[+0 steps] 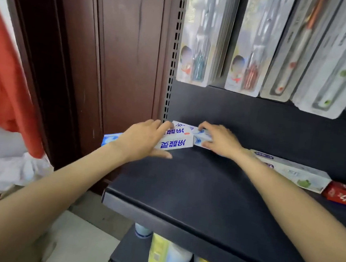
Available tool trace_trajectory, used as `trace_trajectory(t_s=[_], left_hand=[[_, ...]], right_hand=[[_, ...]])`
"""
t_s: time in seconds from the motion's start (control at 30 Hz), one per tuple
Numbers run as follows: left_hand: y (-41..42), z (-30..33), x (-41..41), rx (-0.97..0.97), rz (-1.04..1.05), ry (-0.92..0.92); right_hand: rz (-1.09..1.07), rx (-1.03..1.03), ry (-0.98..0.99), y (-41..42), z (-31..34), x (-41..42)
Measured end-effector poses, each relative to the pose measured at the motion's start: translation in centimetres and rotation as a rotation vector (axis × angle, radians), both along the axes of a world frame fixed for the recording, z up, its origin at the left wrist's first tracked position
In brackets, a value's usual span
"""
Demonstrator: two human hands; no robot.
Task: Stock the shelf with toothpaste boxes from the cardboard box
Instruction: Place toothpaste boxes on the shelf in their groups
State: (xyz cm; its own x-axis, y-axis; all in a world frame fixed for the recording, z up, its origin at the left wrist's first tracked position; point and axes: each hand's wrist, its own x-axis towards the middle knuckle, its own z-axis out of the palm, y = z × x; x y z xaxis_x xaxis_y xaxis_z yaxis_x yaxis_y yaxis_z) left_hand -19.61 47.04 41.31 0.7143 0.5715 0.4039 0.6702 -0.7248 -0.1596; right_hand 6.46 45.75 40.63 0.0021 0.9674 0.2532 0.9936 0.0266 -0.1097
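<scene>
Presently held: white toothpaste box [177, 139], blue lettering, lying at the back-left corner of the black shelf [193, 190], long axis running roughly 8 to 2 o'clock, near the rear panel. Left hand [142, 140] cups its 8 o'clock end, fingers along the top edge, thumb low. Right hand [219, 139] pinches the 2 o'clock end. Judged: seating it flush calls for a push toward 12. Further boxes [293, 171] lie at 3 o'clock.

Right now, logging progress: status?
Both hands, left and right, hold toothpaste box at shelf back. Nothing blocking.
</scene>
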Motion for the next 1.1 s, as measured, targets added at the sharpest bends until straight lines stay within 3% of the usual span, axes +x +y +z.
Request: trace_trajectory(t_s=[0.17,0.23,0.3,0.37,0.4,0.43,0.53,0.6,0.67,0.73,0.77,0.97,1.1], left_hand=[[1.4,0.8,2.4,-0.538,0.108,-0.464],[2.0,1.4,3.5,-0.862,0.16,-0.699],[2.5,1.4,4.8,-1.159,0.125,-0.933],[2.5,0.9,6.1,-1.279,0.093,-1.103],[2.5,0.4,6.9,-1.32,0.082,-1.187],[2.3,-0.2,7.6,-1.362,0.069,-1.263],[1.7,-1.8,9.3,-1.467,0.033,-1.378],[2.1,-2.9,9.4,-1.296,0.155,-1.269],[3.0,-3.7,8.5,-0.873,0.336,-0.987],[3.8,-4.3,7.3,-0.534,0.351,-0.8],[4.1,-4.5,6.8,-0.471,0.338,-0.738],[4.9,-6.1,5.6,-0.434,0.257,-0.373],[2.9,-5.7,5.7,-0.491,0.072,-0.301]], right_hand=[[0.027,0.051,-0.286,2.1,-2.5,1.0],[0.033,0.175,-0.235,1.1,-2.6,0.6],[0.023,0.228,0.205,-0.8,-1.7,-0.8],[0.071,0.092,0.753,-3.0,-0.6,-2.4],[0.09,0.011,0.828,-4.1,-0.2,-3.0],[0.1,-0.05,0.733,-4.8,0.1,-3.3],[0.024,-0.083,0.173,-5.6,0.1,-3.1],[-0.018,-0.049,0.054,-5.1,0.1,-2.1],[-0.017,-0.024,0.029,-4.4,-0.2,-1.3],[0.011,-0.006,0.008,-3.4,-0.6,-1.3],[0.026,0.005,-0.003,-2.8,-0.9,-1.5],[-0.018,0.142,-0.359,-0.8,-2.8,-3.3],[0.004,0.203,-0.222,-5.4,-2.6,-3.6]])
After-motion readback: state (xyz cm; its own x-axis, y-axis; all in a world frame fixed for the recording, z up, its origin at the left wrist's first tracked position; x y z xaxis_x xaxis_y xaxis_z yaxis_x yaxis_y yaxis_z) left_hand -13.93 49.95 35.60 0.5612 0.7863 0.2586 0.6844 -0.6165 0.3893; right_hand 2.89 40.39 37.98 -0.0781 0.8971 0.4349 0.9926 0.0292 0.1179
